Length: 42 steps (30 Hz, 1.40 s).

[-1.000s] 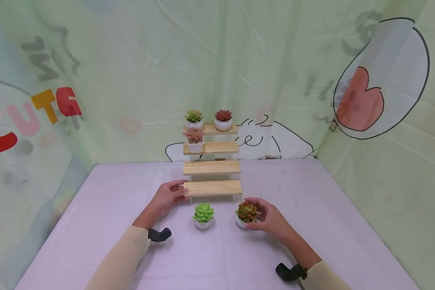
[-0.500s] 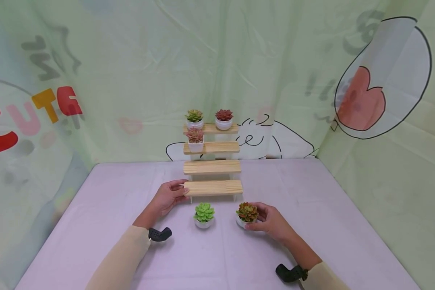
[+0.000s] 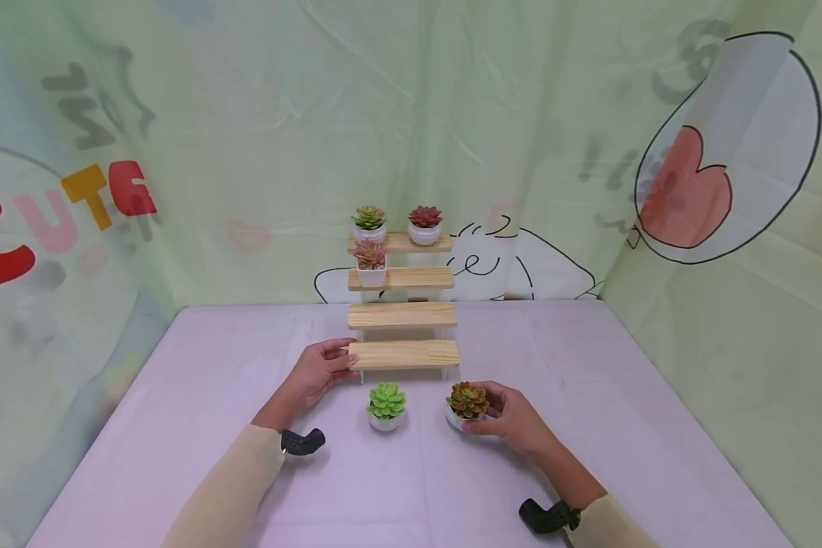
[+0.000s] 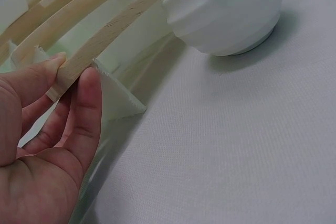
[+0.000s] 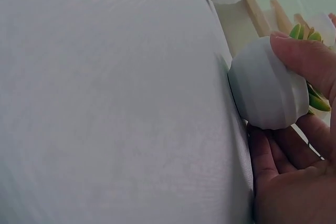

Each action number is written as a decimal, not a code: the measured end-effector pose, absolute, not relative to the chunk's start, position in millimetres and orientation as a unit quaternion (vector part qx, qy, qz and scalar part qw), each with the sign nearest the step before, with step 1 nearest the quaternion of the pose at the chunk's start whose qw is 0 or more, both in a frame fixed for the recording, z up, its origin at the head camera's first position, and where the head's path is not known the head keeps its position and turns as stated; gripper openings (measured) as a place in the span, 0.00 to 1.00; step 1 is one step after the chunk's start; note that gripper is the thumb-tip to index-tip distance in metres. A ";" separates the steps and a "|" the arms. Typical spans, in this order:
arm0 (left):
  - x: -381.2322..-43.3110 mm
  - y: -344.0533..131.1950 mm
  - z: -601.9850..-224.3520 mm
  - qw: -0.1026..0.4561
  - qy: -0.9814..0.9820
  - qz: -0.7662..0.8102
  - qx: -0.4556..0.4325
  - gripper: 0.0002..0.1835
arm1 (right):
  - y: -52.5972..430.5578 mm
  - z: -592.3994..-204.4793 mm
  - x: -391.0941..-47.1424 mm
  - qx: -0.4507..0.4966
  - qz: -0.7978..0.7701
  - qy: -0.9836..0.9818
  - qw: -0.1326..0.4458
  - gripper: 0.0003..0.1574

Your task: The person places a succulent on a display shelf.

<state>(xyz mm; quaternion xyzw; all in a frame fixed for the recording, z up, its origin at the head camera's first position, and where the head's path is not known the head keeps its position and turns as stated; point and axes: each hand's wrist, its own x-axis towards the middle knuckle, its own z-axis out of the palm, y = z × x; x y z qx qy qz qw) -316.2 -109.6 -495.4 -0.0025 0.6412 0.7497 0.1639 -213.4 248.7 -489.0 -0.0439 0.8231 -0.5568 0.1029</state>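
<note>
A stepped wooden display stand (image 3: pixel 404 355) rises at the middle of the table. My left hand (image 3: pixel 318 373) pinches the left end of its lowest shelf between thumb and fingers, as the left wrist view shows closely. In front of the stand, my right hand (image 3: pixel 514 415) grips the white pot of a reddish-brown succulent (image 3: pixel 468 401); in the right wrist view the thumb lies on one side of the ribbed white pot (image 5: pixel 268 85) and the fingers on the other. A bright green succulent (image 3: pixel 387 403) in a white pot stands between the two hands.
On the top shelf sit a green succulent (image 3: pixel 369 218) and a dark red one (image 3: pixel 425 223). A pink succulent (image 3: pixel 371 262) in a square pot stands at the left of the shelf below. Printed curtains (image 3: pixel 281 152) enclose the cloth-covered table (image 3: pixel 555 358).
My right hand's fingers have closed in slightly around the brown succulent's pot, which stays at the same spot. The left hand keeps its hold on the lowest shelf.
</note>
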 end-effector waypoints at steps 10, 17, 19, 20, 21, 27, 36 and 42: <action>-315.2 -111.0 -494.9 0.162 0.637 0.754 -0.001 0.29 | 247.3 -492.0 -215.3 -0.039 -0.557 0.825 0.084 0.44; -313.8 -111.6 -493.1 0.161 0.640 0.751 -0.003 0.29 | 244.4 -489.7 -215.3 -0.031 -0.562 0.823 0.071 0.43; -313.5 -111.7 -492.6 0.162 0.640 0.751 -0.003 0.29 | 244.0 -490.0 -215.6 -0.032 -0.570 0.818 0.070 0.43; -313.4 -111.7 -492.5 0.162 0.640 0.751 -0.003 0.29 | 244.0 -490.2 -215.8 -0.034 -0.574 0.815 0.069 0.43; -313.3 -111.7 -492.4 0.162 0.640 0.751 -0.002 0.29 | 243.6 -490.7 -216.2 -0.032 -0.579 0.812 0.067 0.43; -313.7 -111.1 -492.6 0.160 0.645 0.747 -0.006 0.29 | 241.9 -491.7 -219.4 -0.031 -0.590 0.805 0.059 0.43; -315.3 -109.9 -494.4 0.161 0.642 0.750 -0.008 0.29 | 238.1 -488.4 -222.0 -0.045 -0.598 0.798 0.052 0.42; -314.8 -109.0 -494.2 0.160 0.638 0.753 -0.008 0.29 | 235.2 -489.8 -228.0 -0.050 -0.614 0.786 0.050 0.42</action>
